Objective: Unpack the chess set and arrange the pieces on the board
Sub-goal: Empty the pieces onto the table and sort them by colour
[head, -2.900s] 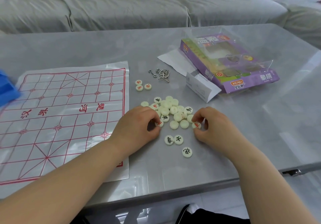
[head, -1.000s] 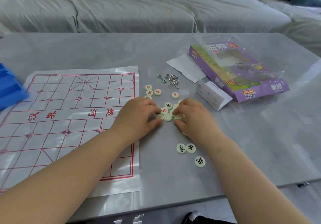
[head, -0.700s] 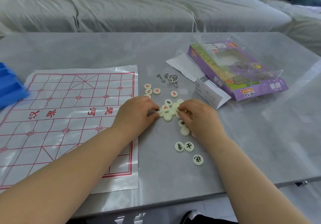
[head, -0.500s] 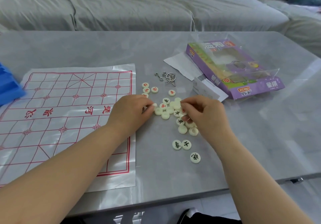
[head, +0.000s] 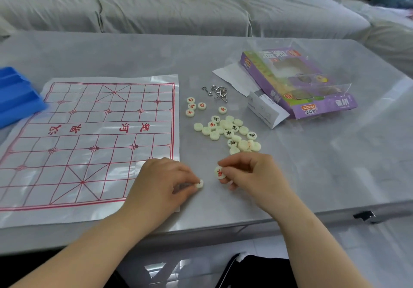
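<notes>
A plastic sheet chess board (head: 89, 140) with red lines lies flat on the left of the grey table (head: 324, 164), with no pieces on it. A heap of round cream chess pieces (head: 228, 131) lies right of the board. A few more pieces (head: 193, 106) sit apart above the heap. My left hand (head: 161, 180) pinches one cream piece (head: 199, 184) low over the table near the board's near right corner. My right hand (head: 252, 176) holds a red-marked piece (head: 219, 172) tilted up on edge, just below the heap.
The opened purple chess box (head: 297, 82) with its clear lid lies at the right back, a white paper flap (head: 266, 111) beside it. Metal wire puzzle rings (head: 218, 91) lie behind the pieces. A blue tray (head: 15, 95) sits at the left edge. A sofa stands behind.
Both hands have pulled back from the heap toward me, each now holding one piece. The three black-marked pieces near the table's front are now hidden under my right hand or gone.
</notes>
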### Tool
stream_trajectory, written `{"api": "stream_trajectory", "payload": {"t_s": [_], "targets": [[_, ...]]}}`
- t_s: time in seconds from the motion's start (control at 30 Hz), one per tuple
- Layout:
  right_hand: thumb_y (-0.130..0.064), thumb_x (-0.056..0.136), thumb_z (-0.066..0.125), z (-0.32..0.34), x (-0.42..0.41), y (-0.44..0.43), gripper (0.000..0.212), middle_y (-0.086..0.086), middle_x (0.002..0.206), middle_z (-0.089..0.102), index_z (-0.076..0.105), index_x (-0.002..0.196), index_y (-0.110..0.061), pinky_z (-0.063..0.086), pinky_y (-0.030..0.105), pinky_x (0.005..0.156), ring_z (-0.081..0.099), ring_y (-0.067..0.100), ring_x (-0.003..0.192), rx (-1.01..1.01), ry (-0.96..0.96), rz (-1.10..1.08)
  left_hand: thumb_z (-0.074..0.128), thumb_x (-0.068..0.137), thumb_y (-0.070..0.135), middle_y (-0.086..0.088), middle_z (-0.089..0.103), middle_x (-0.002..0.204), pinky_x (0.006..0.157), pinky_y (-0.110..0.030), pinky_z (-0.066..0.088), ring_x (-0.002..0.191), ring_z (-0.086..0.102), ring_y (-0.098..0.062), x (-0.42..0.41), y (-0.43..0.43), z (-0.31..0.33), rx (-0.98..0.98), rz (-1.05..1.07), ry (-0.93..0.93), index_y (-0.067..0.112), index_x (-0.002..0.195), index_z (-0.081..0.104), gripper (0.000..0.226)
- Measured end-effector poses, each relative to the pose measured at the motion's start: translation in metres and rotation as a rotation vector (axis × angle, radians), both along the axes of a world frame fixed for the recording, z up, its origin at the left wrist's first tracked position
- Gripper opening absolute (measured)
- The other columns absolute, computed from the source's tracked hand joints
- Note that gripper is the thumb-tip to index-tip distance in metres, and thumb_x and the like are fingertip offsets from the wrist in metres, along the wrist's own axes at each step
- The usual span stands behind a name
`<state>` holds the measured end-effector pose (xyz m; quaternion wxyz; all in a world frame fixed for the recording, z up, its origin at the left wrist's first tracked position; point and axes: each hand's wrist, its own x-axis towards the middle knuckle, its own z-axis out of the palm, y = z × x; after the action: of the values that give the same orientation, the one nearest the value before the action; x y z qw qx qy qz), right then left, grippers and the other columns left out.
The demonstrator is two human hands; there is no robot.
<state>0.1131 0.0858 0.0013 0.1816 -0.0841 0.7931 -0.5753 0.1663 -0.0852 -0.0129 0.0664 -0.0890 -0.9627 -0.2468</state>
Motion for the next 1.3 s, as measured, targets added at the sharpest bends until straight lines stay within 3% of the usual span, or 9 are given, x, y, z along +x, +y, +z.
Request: {"api": "stream_trajectory", "payload": {"t_s": [0.13,0.27,0.43,0.6,0.7,0.87,0.97,1.17,1.3], "targets": [[-0.006,0.078,0.062,-0.006,0.009,0.002,0.036,-0.011,0.046,0.057,0.060,0.056,-0.035,0.046,0.018,0.057,0.050,0.004,0.043,0.192,0.056,0.045,0.067,0.062,0.028,0.009,0.070,0.067,0.059,-0.029,0.041,0.061,0.065,-0.012,0.002,0.005,0.000,-0.035,-0.011,0.074,0.020,0.064,0.072,0.010],[-0.006,0.078,0.062,0.000,0.003,0.003,0.035,-0.012,0.048,0.059,0.059,0.058,-0.035,0.044,0.011,0.053,0.052,0.000,0.045,0.154,0.124,-0.027,0.070,0.058,0.032,0.009,0.069,0.067,0.066,-0.028,0.039,0.063,0.065,-0.013,0.001,0.009,-0.002,-0.078,-0.001,0.073,0.020,0.070,0.071,0.017],[-0.004,0.082,0.056,0.019,-0.055,-0.007,0.024,-0.012,0.051,0.058,0.062,0.069,-0.023,0.041,0.006,0.047,0.049,-0.005,0.037,0.145,0.200,-0.107,0.064,0.080,0.028,0.006,0.069,0.094,0.079,-0.020,0.021,0.093,0.057,-0.016,-0.022,0.006,-0.008,-0.022,0.073,0.073,0.021,0.097,0.069,0.019],[-0.003,0.083,0.052,0.021,-0.115,-0.044,0.016,-0.003,0.055,0.056,0.064,0.083,-0.014,0.041,0.008,0.043,0.048,0.000,0.035,0.256,0.212,-0.056,0.063,0.081,0.023,0.004,0.068,0.098,0.084,-0.021,0.025,0.098,0.056,-0.016,-0.044,0.002,-0.014,0.079,0.140,0.101,0.019,0.101,0.068,0.021],[-0.001,0.083,0.051,0.013,-0.133,-0.064,0.019,0.001,0.060,0.057,0.067,0.092,-0.008,0.041,0.009,0.046,0.049,0.006,0.045,0.365,0.225,0.026,0.066,0.078,0.019,0.004,0.070,0.094,0.086,-0.023,0.029,0.094,0.059,-0.018,-0.046,0.000,-0.018,0.087,0.130,0.100,0.019,0.096,0.070,0.018],[-0.005,0.084,0.052,0.001,-0.145,-0.077,0.022,0.009,0.099,0.067,0.068,0.098,-0.010,0.036,0.012,0.053,0.052,0.014,0.076,0.545,0.351,0.104,0.068,0.074,0.018,0.002,0.071,0.088,0.084,-0.020,0.024,0.090,0.061,-0.020,-0.046,0.000,-0.018,0.099,0.121,0.113,0.016,0.091,0.071,0.018],[-0.007,0.086,0.050,0.001,-0.146,-0.073,0.024,0.006,0.108,0.064,0.064,0.103,-0.012,0.039,0.021,0.065,0.052,0.015,0.081,0.559,0.364,0.065,0.058,0.074,0.033,0.006,0.069,0.096,0.086,-0.015,0.019,0.099,0.057,-0.015,-0.047,0.000,-0.019,0.141,0.141,0.122,0.021,0.099,0.069,0.029],[-0.012,0.085,0.054,0.008,-0.120,-0.040,0.015,-0.018,0.070,0.049,0.063,0.094,-0.020,0.033,0.002,0.042,0.043,-0.002,0.053,0.461,0.408,-0.006,0.047,0.076,0.031,0.004,0.070,0.092,0.083,-0.020,0.027,0.085,0.054,-0.011,-0.048,-0.003,-0.018,0.243,0.152,0.093,0.019,0.096,0.070,0.033],[-0.011,0.081,0.058,0.004,-0.084,-0.008,0.016,-0.019,0.064,0.040,0.065,0.091,-0.021,0.034,0.001,0.050,0.041,-0.004,0.057,0.484,0.390,-0.061,0.051,0.075,0.024,-0.001,0.070,0.091,0.080,-0.025,0.032,0.081,0.054,-0.011,-0.047,-0.003,-0.015,0.260,0.156,0.069,0.013,0.094,0.071,0.030]]}}
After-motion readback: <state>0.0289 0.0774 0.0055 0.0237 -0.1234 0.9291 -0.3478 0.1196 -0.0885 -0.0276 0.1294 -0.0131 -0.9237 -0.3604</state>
